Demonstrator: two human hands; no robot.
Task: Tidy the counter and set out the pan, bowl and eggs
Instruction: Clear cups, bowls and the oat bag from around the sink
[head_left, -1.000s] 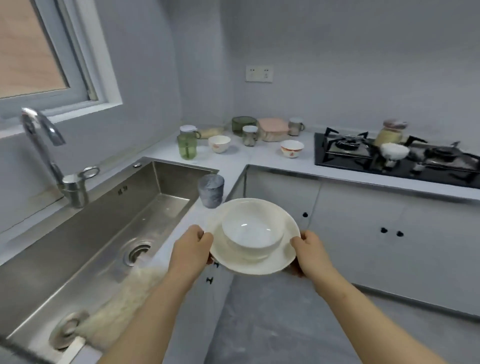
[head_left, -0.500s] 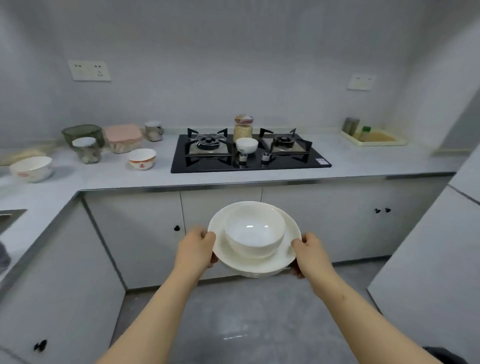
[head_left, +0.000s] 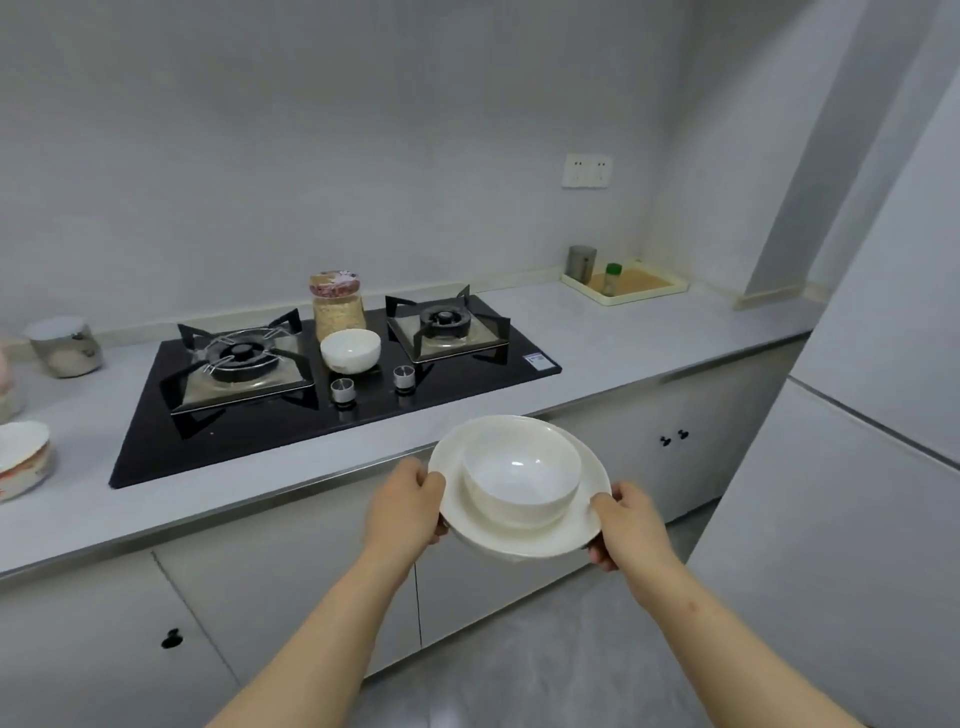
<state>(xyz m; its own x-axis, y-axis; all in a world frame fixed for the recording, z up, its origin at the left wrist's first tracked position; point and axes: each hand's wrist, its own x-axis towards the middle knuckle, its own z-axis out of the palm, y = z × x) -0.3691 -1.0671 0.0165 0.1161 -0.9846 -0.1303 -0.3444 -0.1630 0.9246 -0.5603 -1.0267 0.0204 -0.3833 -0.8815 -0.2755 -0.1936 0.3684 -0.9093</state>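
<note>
Two hands carry one white plate (head_left: 519, 540) with a white bowl (head_left: 519, 478) seated upright at its centre. The left hand (head_left: 402, 506) grips the plate's left rim, thumb on the upper face and fingers curled beneath. The right hand (head_left: 626, 525) grips the right rim in like manner. Plate and bowl are held in the air before the front edge of the desk (head_left: 623, 343), over the cabinet doors (head_left: 675, 467) and off the desk surface, near the front right corner of the black gas hob (head_left: 260, 421).

The hob occupies the middle of the desk. A smaller white bowl (head_left: 350, 351) stands on it between the two burners, just in front of a grain-filled jar (head_left: 336, 306) with a patterned lid. Two metal knobs (head_left: 342, 389) sit near the hob's front edge.

At the far right corner of the desk lies a cream tray (head_left: 649, 296) holding a metal canister (head_left: 581, 262) and a green-capped bottle (head_left: 612, 278). A lidded jar (head_left: 63, 345) stands towards the rear left of the desk. A patterned bowl (head_left: 21, 460) sits at the left, partly cut off by the frame.
</note>
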